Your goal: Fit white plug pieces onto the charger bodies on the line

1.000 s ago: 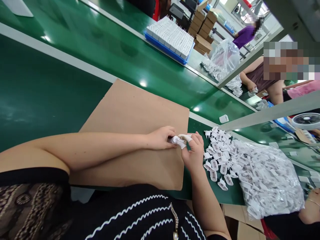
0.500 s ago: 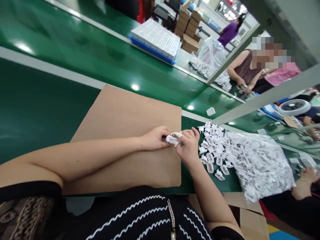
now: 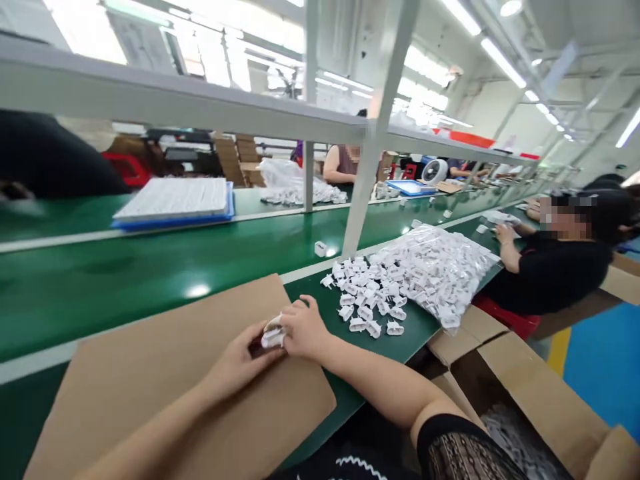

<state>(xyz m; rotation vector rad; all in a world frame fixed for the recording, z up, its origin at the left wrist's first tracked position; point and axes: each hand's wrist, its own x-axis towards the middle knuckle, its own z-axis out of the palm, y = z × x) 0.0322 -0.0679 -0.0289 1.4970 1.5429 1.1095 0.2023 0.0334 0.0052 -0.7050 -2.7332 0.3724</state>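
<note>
Left hand: your left hand [image 3: 239, 362] gripped the white plug part [image 3: 273, 335].
Right hand: your right hand [image 3: 303, 329] pinched the same part.
Underneath: cardboard sheet [image 3: 150, 380].
Nearby: loose plug parts [image 3: 365, 300].

A long green worktop [image 3: 150, 267] runs under a grey metal shelf frame [image 3: 370, 133]. Fluorescent tube lights [image 3: 500, 60] line the white ceiling. The floor [image 3: 605, 367] is blue with a yellow stripe [image 3: 559, 350].

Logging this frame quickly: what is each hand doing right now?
Left hand: closed on the white plastic plug part.
Right hand: closed on the same part.
</note>
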